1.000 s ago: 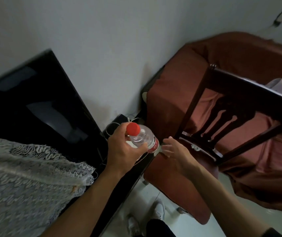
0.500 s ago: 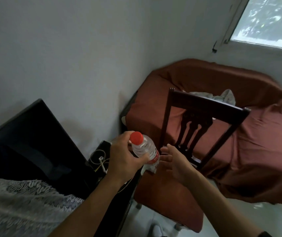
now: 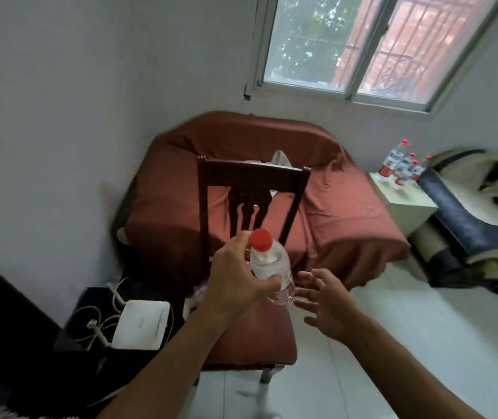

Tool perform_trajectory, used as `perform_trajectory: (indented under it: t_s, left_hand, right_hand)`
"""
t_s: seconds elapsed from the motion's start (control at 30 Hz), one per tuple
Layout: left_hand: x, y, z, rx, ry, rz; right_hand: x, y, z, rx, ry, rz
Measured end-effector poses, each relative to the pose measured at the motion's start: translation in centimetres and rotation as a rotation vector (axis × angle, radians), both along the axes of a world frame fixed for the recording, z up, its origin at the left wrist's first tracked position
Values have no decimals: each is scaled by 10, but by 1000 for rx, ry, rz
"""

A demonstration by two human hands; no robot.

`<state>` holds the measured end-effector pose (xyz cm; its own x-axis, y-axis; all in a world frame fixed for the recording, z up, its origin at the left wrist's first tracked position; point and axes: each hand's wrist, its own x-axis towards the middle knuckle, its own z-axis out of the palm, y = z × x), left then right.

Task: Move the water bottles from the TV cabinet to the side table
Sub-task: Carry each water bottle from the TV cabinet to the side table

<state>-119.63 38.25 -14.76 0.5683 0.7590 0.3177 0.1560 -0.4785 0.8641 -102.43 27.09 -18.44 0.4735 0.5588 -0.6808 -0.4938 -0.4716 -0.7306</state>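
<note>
My left hand [image 3: 235, 276] grips a clear water bottle [image 3: 270, 264] with a red cap, held upright above a chair seat. My right hand [image 3: 326, 300] is just right of the bottle, fingers spread, holding nothing. Far off at the right, several red-capped water bottles [image 3: 402, 163] stand on a pale side table [image 3: 408, 204]. The dark TV cabinet [image 3: 69, 355] lies at the lower left, with a white router [image 3: 142, 325] and cables on it.
A dark wooden chair [image 3: 250, 176] with a red seat stands directly ahead. Behind it is a sofa under a rust-brown cover [image 3: 341, 213]. A dark and cream sofa arm [image 3: 468, 225] is at the right. White tiled floor [image 3: 393, 343] lies to the right; a window is above.
The view has swung up and right, away from the TV, and now shows the window and side table. The bottle stays in my left hand. My right hand has opened wider beside it.
</note>
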Motion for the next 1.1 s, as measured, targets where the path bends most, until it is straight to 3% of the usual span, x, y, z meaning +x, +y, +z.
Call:
perform_trajectory:
  t_s: [0.2, 0.6, 0.9, 1.1]
  left_hand:
    - [57, -62, 15, 17, -21, -232]
    - [201, -241, 30, 149, 47, -475]
    - [300, -379, 38, 216, 90, -580]
    - [359, -433, 35, 235, 99, -729]
  right_hand:
    - [34, -91, 9, 48, -4, -220]
    - [123, -294, 8, 210, 134, -520]
    - [194, -440, -1, 263, 166, -666]
    - [236, -496, -6, 298, 182, -757]
